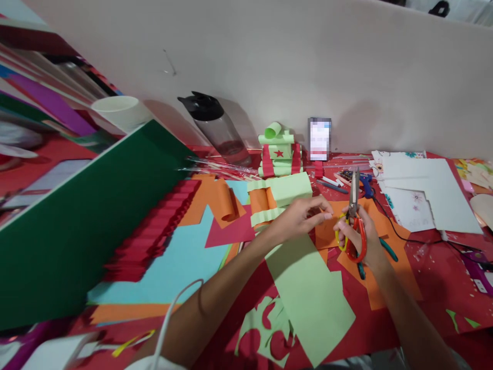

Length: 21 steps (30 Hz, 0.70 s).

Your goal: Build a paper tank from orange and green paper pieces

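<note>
Your right hand (362, 234) grips scissors (353, 216) by red and yellow handles, blades pointing up and far. Your left hand (298, 216) sits just left of it, fingertips pinched together; what they hold, too small to tell. Hands close, not touching. Light green paper strip (308, 293) lies on desk (431, 277) near side, below both hands.

Both hands (331, 226) close together, fingers curled.
</note>
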### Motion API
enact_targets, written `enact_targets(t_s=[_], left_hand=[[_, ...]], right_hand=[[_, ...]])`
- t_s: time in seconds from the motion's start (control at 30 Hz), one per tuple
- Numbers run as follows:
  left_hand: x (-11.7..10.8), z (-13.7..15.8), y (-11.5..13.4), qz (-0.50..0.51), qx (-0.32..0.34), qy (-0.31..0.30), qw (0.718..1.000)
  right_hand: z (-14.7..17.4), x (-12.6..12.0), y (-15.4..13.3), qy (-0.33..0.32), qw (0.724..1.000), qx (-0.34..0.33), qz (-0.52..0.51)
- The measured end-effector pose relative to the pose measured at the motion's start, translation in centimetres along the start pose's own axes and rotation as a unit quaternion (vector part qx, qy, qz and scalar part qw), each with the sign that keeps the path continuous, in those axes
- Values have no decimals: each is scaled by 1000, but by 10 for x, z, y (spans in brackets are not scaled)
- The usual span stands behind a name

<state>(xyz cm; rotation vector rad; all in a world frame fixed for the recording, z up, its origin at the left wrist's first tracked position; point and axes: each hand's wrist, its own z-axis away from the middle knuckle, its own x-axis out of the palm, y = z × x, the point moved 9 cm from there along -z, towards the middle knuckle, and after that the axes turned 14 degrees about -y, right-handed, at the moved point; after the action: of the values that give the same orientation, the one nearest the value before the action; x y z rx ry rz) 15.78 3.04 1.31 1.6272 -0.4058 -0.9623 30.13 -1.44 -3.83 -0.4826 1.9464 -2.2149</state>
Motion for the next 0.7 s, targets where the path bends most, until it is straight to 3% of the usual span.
enact_targets(t_s=[0.2, 0.33, 0.4, 0.6, 0.7], left_hand=[[-15, 3, -6, -51, -35, 15, 998], [-23, 5, -17, -41, -47, 49, 997], [-25, 5, -23, -35, -49, 61, 996], [-22, 6, -30, -39, -74, 45, 995], [-15, 9, -32, -64, -104, 8, 992]], right_hand=[[4, -6, -12, 0, 994, -3, 111], [6, -19, -26, 24, 972, -25, 234], [8, -28, -34, 50, 948, -33, 312], [13, -60, -58, 120, 845, -70, 517], [14, -80, -59, 126, 823, -72, 549]])
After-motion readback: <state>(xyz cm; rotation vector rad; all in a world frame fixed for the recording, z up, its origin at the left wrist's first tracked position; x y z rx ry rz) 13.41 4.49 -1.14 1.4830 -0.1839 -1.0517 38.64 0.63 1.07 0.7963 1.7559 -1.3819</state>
